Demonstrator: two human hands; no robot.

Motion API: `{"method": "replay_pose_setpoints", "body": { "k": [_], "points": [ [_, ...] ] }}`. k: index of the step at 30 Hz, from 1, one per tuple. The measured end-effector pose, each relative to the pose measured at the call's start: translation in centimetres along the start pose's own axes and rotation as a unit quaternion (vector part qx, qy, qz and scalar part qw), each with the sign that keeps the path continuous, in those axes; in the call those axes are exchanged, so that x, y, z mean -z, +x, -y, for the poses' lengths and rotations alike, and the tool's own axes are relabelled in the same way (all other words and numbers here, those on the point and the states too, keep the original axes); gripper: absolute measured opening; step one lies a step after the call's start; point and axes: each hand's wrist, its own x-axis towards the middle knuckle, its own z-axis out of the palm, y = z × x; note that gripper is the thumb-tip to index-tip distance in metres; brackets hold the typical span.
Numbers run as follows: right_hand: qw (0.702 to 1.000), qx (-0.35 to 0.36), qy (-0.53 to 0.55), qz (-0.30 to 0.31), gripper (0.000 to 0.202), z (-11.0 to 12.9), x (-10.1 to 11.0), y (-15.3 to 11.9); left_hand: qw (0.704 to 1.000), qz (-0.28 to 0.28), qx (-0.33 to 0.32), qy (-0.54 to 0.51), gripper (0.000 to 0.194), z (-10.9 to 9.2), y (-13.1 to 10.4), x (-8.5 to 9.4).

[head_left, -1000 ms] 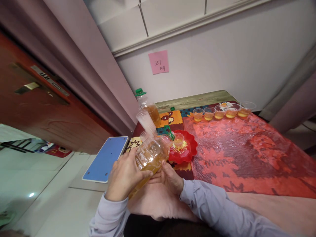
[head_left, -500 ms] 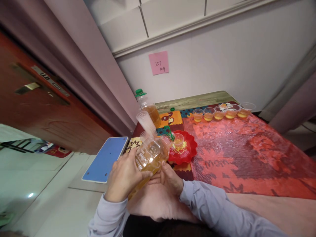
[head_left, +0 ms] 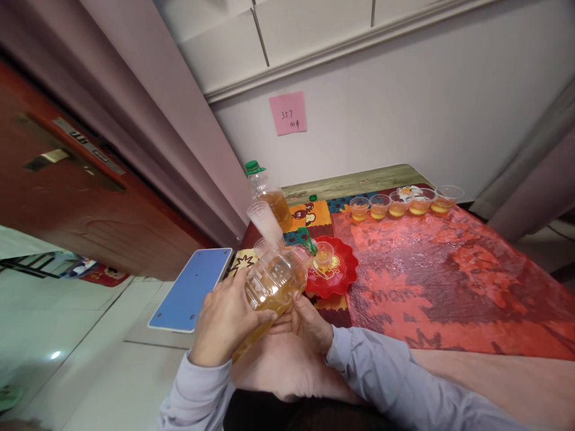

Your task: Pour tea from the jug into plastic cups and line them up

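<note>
A clear plastic bottle of yellow liquid [head_left: 274, 281] lies tilted in my grip, its neck pointing toward a red scalloped plate [head_left: 348, 278]. My left hand [head_left: 227, 317] wraps around the bottle's body. From underneath, my right hand [head_left: 308, 320] holds it near the neck end. On the plate stands a clear plastic cup [head_left: 324, 254] close to the bottle's mouth, with some yellowish liquid in it. A green piece [head_left: 308, 239], probably the bottle's handle or cap ring, shows by the neck. Behind the bottle leans a stack of clear cups [head_left: 265, 224].
Another bottle with a green cap [head_left: 275, 203] stands at the back left. Several cups with yellow liquid [head_left: 398, 206] line the table's far right. A small green cap [head_left: 313, 197] lies near the back edge. A blue board [head_left: 191, 290] sits left of the red-patterned table [head_left: 449, 287].
Almost nothing differs; the view has shifted very slightly. Both hands keep the bottle tilted over the plate as before.
</note>
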Motion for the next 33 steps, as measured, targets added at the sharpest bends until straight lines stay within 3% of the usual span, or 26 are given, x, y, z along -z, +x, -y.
{"method": "replay_pose_setpoints", "body": {
  "k": [17, 23, 28, 33],
  "points": [
    [1.0, 0.003, -0.003, 0.002, 0.08, -0.1, 0.1, 0.0, 1.0, -0.001, 0.001, -0.003, 0.081, 0.1, 0.2, -0.1],
    [0.998, 0.038, -0.029, -0.04, 0.084, -0.1, 0.7, 0.2, 0.994, -0.044, -0.032, -0.099, 0.082, 0.9, 0.4, -1.3],
    [0.991, 0.107, -0.073, -0.038, 0.083, 1.0, 0.7, 0.0, 0.951, -0.122, -0.028, -0.281, 0.088, 2.5, 0.6, -3.2],
    [0.987, 0.141, -0.071, -0.022, 0.069, 1.4, 0.1, 0.2, 0.85, -0.194, 0.035, -0.488, 0.083, 4.7, 1.1, -7.2]
  ]
}}
